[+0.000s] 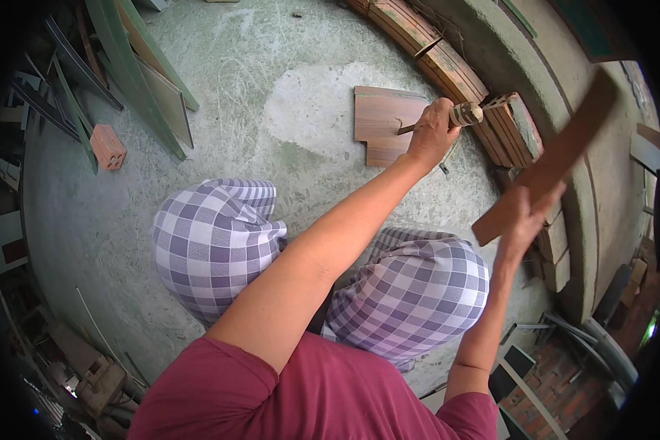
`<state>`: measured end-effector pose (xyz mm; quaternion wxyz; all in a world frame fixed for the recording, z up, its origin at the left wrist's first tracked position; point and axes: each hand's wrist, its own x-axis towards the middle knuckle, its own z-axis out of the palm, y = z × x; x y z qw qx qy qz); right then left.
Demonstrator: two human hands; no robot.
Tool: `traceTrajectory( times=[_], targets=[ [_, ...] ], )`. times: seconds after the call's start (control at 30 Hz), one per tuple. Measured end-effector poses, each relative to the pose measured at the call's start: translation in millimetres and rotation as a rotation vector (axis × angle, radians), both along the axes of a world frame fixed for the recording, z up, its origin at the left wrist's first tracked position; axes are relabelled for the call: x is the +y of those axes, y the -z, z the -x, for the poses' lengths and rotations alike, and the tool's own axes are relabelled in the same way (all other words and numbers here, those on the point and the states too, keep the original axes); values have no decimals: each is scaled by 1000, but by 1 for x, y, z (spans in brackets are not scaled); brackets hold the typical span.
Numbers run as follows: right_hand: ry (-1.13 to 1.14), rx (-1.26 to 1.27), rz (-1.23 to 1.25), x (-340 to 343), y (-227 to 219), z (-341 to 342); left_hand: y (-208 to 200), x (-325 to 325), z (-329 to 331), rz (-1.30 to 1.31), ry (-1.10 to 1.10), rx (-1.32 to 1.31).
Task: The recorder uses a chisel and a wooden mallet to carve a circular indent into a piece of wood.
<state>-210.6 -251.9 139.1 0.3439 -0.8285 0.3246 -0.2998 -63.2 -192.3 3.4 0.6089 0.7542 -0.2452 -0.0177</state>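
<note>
A brown wood-grained board (380, 116) with a notched lower edge lies flat on the floor ahead of me. Over its right side, my left hand (434, 130) is wrapped round a chisel (466, 114). The chisel's pale, worn handle end sticks out to the right, and its dark blade points left onto the board. Close to the blade sits a small curl, perhaps a shaving. My right hand (524, 214) grips a long flat piece of wood (554, 161), raised and slanting up to the right, its far end blurred by motion.
Stacked hollow bricks (458, 70) run in a curve along a concrete ledge (535, 66) at the right. A single brick (108, 147) stands at the left beside leaning green boards (141, 81). My knees in checked cloth (411, 293) are bent below. Metal pieces (576, 334) lie lower right.
</note>
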Motion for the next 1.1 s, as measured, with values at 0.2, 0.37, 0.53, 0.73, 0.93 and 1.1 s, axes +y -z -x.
traceTrajectory(
  times=[0.2, 0.37, 0.53, 0.73, 0.93, 1.1],
  targets=[
    [-154, 381, -379, 15, 10, 12, 9, 5, 5, -29, 19, -114],
    [-29, 127, -508, 18, 38, 38, 10, 2, 27, -92, 147, -126],
    [45, 193, -513, 18, 58, 62, 16, 1, 23, -146, 296, -149],
    [94, 183, -530, 19, 60, 71, 18, 3, 23, -114, 312, -162],
    [139, -33, -314, 6, 41, 77, 17, 8, 18, -190, 458, -83],
    [153, -366, -244, 23, 10, 56, 16, 10, 11, -188, 518, -56]
  ],
)
